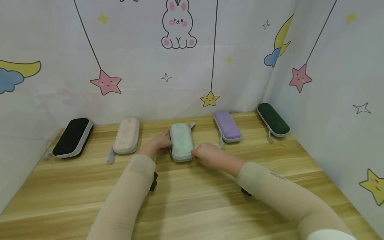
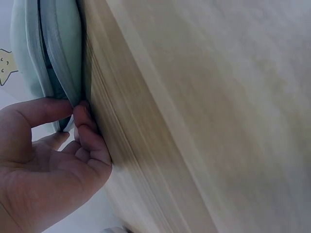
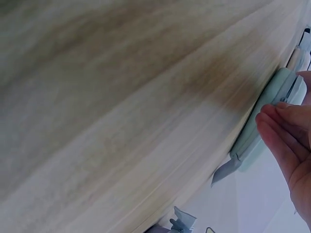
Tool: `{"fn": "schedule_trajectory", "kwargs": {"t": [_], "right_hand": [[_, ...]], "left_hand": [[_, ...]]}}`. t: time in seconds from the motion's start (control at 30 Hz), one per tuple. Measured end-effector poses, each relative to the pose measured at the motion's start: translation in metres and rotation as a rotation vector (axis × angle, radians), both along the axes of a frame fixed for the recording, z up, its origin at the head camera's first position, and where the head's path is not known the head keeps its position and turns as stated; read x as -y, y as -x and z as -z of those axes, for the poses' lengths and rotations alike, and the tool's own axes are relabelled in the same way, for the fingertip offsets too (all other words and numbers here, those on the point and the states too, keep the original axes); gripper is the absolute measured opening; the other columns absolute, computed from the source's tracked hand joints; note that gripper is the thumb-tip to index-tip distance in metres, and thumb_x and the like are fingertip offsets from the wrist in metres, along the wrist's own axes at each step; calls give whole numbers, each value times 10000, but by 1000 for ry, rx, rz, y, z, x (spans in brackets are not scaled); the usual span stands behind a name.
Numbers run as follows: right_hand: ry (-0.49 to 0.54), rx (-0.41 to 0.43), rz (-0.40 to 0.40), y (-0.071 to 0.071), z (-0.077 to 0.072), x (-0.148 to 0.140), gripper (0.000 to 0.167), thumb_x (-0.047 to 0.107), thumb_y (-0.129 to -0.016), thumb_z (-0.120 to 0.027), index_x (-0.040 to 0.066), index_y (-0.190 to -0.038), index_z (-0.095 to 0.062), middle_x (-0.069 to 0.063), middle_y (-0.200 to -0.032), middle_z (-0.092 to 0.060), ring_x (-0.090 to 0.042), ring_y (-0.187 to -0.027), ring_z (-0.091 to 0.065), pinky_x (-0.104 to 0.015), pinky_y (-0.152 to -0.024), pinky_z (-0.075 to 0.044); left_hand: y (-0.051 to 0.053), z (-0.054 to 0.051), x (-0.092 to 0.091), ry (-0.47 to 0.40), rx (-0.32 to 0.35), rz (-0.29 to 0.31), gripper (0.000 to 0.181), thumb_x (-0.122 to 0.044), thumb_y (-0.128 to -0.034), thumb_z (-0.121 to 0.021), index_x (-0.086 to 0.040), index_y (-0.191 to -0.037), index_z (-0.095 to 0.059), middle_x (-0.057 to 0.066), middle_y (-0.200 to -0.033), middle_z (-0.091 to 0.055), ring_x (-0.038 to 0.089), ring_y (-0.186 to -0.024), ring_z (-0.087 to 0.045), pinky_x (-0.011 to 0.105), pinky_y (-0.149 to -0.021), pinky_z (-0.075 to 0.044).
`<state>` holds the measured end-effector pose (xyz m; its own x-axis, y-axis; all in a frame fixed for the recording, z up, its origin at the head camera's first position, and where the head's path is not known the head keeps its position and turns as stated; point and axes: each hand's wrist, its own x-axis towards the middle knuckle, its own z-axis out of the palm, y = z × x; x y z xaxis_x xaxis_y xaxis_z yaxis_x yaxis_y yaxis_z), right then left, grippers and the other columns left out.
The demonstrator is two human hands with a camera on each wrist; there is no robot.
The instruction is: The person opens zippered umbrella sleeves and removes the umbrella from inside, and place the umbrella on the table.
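A mint green zip case [image 1: 181,141] lies on the table between my two hands. My left hand [image 1: 159,142] pinches its left side by the lower edge. In the left wrist view the case's zipper [image 2: 43,48] is parted along that side, leaving a dark gap. At the front right corner, my right hand [image 1: 208,155] pinches the zipper pull, mostly hidden by the fingertips; part of the slider [image 3: 283,100] shows in the right wrist view. A grey fabric loop [image 1: 192,125] sticks out from the case's far right corner.
Along the back of the wooden table [image 1: 192,206] lie a black case [image 1: 72,136] and a beige case [image 1: 126,135] to the left. A purple case [image 1: 228,126] and a dark green case [image 1: 273,118] are on the right. Printed curtains [image 1: 141,60] border the back and sides.
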<state>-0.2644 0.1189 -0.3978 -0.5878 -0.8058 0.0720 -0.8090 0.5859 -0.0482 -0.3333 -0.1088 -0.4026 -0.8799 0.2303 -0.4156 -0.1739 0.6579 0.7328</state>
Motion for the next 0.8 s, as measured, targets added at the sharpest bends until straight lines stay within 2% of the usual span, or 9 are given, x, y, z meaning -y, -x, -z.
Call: {"fn": "schedule_trajectory", "kwargs": {"t": [0.23,0.47,0.8], "right_hand": [[-7,-31,6,3,0,-1,47,49,-875,-685,95,-882,-685,-14,-834,-717,-154,-750,-678,-302,-684,-536],[21,-27,19,6,2,-4,31,71,-881,-701,102,-875,-702,-6,-833,-720,-150,-750,-682,-289,-684,-538],[7,-88,57,6,3,-12,65,126,-866,-722,174,-836,-690,56,-762,-690,-113,-668,-643,-307,-563,-498]], "left_hand": [[1,-1,0,15,2,0,922,80,-805,-486,-135,-1576,-29,134,-918,-582,145,-575,-490,270,-565,-442],[2,1,0,70,-8,-6,911,68,-812,-495,-139,-1578,-47,93,-773,-585,157,-570,-506,265,-527,-432],[-1,1,-3,96,-17,12,886,79,-799,-499,-102,-1569,-100,74,-778,-555,122,-520,-438,249,-507,-390]]}}
